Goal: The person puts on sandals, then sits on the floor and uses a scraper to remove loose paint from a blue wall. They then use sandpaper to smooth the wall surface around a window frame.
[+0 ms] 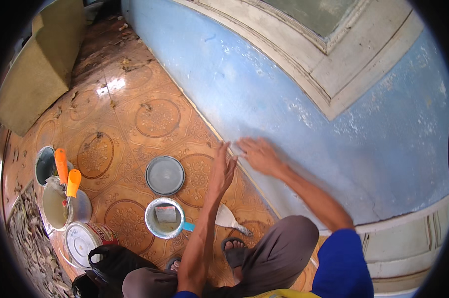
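Note:
My left hand [224,167] is held over the tiled floor beside the foot of the blue wall [209,74], fingers extended and nothing visible in it. Close to its right, my right hand [261,155] has its fingers spread at the lower wall; whether it touches the paint cannot be told. White worn patches mark the wall. Left of my left forearm lies a round grey dish or lid [164,175]. Below that stands a turquoise-handled mug [148,219] with a flat squarish piece [166,215] inside. A whitish scraper [226,217] rests on the tiles, partly behind my forearm.
At left, an open bucket [84,208] has two orange-handled tools [73,182] standing in it, beside a dark pot [45,165]. A white-lidded tub [81,244] and a black plastic bag [124,260] are near my knee. A tan board [38,82] leans farther off.

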### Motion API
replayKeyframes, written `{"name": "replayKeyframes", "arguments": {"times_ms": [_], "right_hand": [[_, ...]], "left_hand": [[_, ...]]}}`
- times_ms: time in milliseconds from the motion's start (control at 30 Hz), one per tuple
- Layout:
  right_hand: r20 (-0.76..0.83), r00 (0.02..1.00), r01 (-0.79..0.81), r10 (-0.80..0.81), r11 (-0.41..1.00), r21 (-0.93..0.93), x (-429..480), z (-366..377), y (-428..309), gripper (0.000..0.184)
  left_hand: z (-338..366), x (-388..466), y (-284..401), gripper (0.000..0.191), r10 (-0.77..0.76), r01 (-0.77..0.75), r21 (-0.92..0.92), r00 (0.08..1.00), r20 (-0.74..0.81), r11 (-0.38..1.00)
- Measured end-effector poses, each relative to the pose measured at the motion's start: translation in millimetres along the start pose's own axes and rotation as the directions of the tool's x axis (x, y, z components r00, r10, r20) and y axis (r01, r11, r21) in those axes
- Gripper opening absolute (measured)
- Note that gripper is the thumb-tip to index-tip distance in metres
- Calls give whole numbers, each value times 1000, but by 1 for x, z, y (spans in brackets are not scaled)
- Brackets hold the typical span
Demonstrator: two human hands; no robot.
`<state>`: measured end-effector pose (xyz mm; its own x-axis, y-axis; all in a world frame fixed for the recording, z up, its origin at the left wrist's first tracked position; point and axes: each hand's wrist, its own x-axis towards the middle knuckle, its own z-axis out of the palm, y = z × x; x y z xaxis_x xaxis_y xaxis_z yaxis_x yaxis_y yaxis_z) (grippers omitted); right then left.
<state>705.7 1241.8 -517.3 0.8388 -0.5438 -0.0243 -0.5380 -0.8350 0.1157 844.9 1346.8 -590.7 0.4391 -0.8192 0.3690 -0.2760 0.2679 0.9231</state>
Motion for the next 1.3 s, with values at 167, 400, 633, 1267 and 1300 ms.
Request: {"name": "replayKeyframes", "arguments": {"times_ms": [167,400,633,1267,1300], "right_hand": [[19,936,-156,351,367,917,-41,-19,-37,38],[-79,683,16,726,93,996,-80,0,-45,35],[173,675,-69,717,-173,983,-144,90,-50,33],[363,540,-233,759,-280,931,-289,28,-72,31],[351,525,-175,775,-305,936,-280,2,-65,32]], "left_hand": [[-5,14,-1,60,-363,480,-417,871,330,772],[58,-16,50,30,-504,472,-758,835,221,449],[72,31,131,30,-215,183,-484,976,-11,856],[125,126,198,26,-81,15,-183,930,-359,983],[128,127,199,27,-101,29,-208,932,-348,978]]}}
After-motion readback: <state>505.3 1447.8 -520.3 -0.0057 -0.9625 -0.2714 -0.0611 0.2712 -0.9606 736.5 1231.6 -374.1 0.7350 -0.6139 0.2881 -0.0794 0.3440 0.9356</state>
